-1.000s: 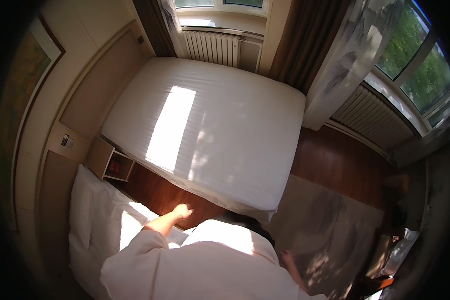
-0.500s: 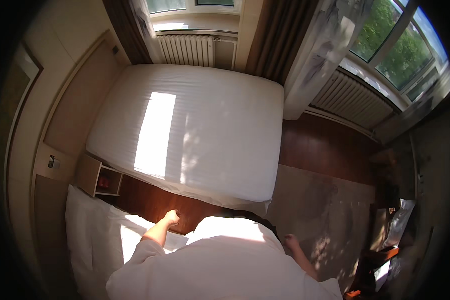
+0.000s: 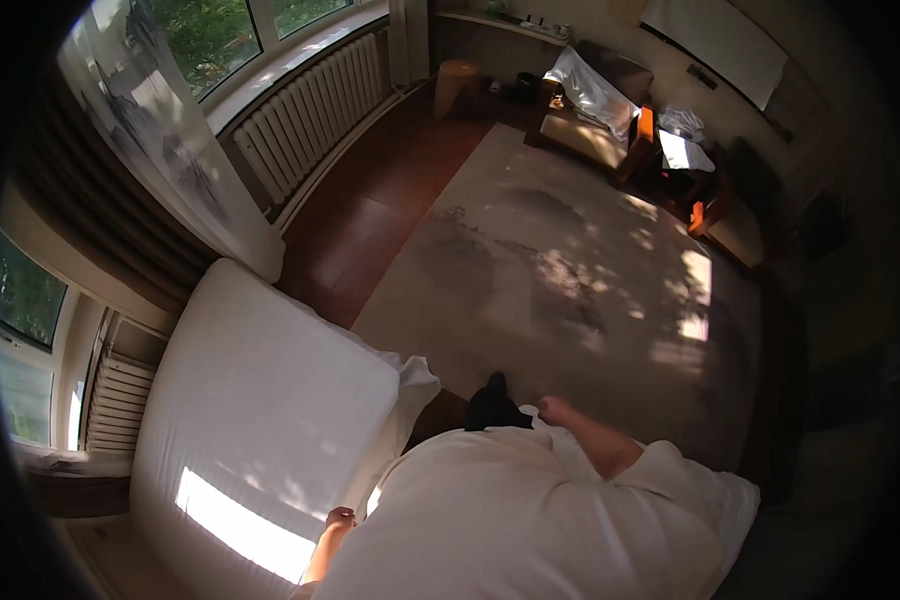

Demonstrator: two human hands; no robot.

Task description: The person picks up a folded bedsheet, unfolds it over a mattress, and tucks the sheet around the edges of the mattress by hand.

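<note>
My left hand (image 3: 340, 518) hangs low beside the near edge of a bed mattress (image 3: 280, 370) covered in a white fitted sheet. Its fingers are curled in and nothing shows in them. My right hand (image 3: 552, 409) is closed in front of my body, above the edge of some white bedding (image 3: 570, 448); I see nothing held in it. A loose fold of sheet (image 3: 418, 378) sticks out at the mattress corner. One dark shoe (image 3: 497, 388) shows below me on the floor.
A patterned grey rug (image 3: 530, 260) spreads ahead over a reddish wood floor (image 3: 360, 235). Wooden armchairs (image 3: 590, 130) stand along the far side, one with plastic wrap (image 3: 595, 90). Radiators (image 3: 310, 115) and curtains (image 3: 160, 140) line the window side. A round stool (image 3: 457, 85) is in the corner.
My view has swung right, away from the headboard to the rug and armchairs. The bed now lies on my left. My left hand has dropped closer to my side; my right forearm is more bent.
</note>
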